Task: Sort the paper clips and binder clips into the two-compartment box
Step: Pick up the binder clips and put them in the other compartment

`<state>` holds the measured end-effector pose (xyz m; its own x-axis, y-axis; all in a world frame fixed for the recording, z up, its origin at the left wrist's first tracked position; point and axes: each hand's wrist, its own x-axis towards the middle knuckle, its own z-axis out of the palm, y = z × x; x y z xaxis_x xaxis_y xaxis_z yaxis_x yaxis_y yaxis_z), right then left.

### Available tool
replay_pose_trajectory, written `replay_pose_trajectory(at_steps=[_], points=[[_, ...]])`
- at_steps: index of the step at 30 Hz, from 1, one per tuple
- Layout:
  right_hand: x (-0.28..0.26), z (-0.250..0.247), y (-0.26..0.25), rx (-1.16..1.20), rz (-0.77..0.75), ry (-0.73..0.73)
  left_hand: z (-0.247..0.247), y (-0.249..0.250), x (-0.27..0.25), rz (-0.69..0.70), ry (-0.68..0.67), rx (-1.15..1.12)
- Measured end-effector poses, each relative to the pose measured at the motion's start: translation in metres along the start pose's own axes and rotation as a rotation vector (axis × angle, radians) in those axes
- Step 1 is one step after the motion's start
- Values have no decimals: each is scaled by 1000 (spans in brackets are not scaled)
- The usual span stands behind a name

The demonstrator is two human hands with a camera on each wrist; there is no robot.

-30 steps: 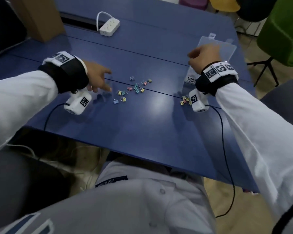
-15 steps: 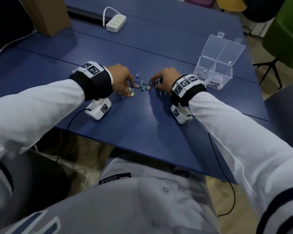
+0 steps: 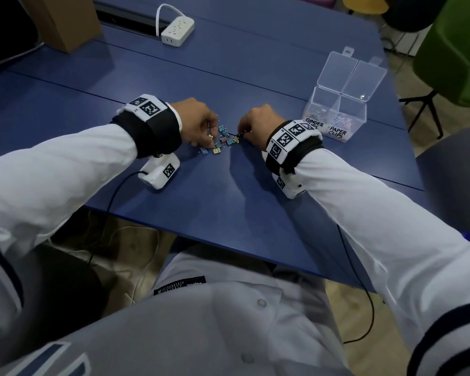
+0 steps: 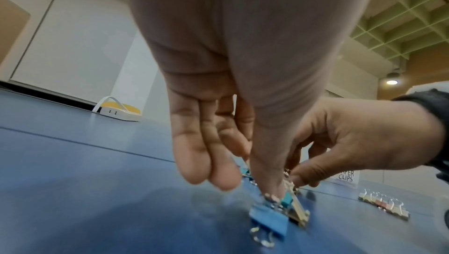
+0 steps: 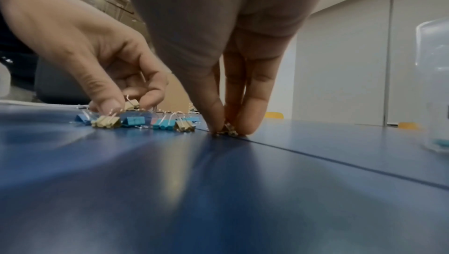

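Observation:
Several small coloured binder clips (image 3: 223,141) lie in a heap on the blue table (image 3: 228,213). My left hand (image 3: 210,137) reaches in from the left, and in the right wrist view its thumb and forefinger pinch a beige binder clip (image 5: 131,104) just above the heap. At the heap's right edge, my right hand (image 5: 227,129) pinches a gold binder clip (image 5: 228,132) that lies on the table seam. The clear two-compartment box (image 3: 337,104) stands to the right with its lid open. Clips lie behind both labels, BINDER CLIPS on the left and PAPER CLIPS on the right.
A short row of pale binder clips (image 4: 383,205) lies apart, to the right of the heap. A white power strip (image 3: 177,32) and a cardboard box (image 3: 63,23) sit at the back. A green chair (image 3: 451,50) stands beyond the table's right edge.
A second ago my right hand was up by the box and my left hovered left of the heap. Both have come down onto the heap and taken hold of clips.

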<state>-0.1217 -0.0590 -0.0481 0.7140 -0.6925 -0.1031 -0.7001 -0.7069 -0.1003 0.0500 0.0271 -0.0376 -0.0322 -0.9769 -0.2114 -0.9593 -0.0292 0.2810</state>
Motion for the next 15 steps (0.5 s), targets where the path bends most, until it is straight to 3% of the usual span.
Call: replay_pose_trajectory(at_steps=[4, 15], points=[[-3, -2, 6, 47, 47, 32, -9, 0, -9, 48, 86, 9], [-25, -21, 44, 435, 275, 272, 4, -4, -15, -59, -75, 62]])
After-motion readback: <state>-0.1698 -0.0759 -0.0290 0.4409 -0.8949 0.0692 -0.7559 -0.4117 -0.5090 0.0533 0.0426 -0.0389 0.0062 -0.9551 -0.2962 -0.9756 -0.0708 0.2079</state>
